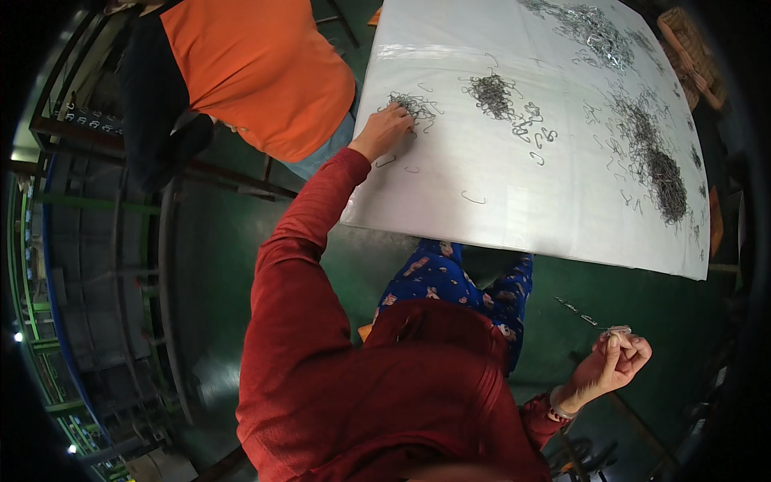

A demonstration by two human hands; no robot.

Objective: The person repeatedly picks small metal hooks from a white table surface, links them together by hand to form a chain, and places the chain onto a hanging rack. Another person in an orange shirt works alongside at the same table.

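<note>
My left hand [387, 131] reaches over the left part of the white-covered table [498, 201]. Its fingers are curled and pressed together at a small pile of wire hooks [417, 107]; what is between the fingertips is hidden. Off the table to the lower right, my right hand [615, 363] is raised and pinched closed at a small pale piece. A thin string of metal hooks [580, 314] extends from these fingertips toward the upper left. Near my left hand lie loose wire hooks, among them a single one [473, 198] closer to the front edge.
A larger hook pile [491, 96] spreads mid-table, with heaps at the right [660, 177] and far side [598, 36]. A person in an orange top [257, 72] is close on my left. Another person's arms [692, 64] show at the far right. Metal racks [104, 241] stand left.
</note>
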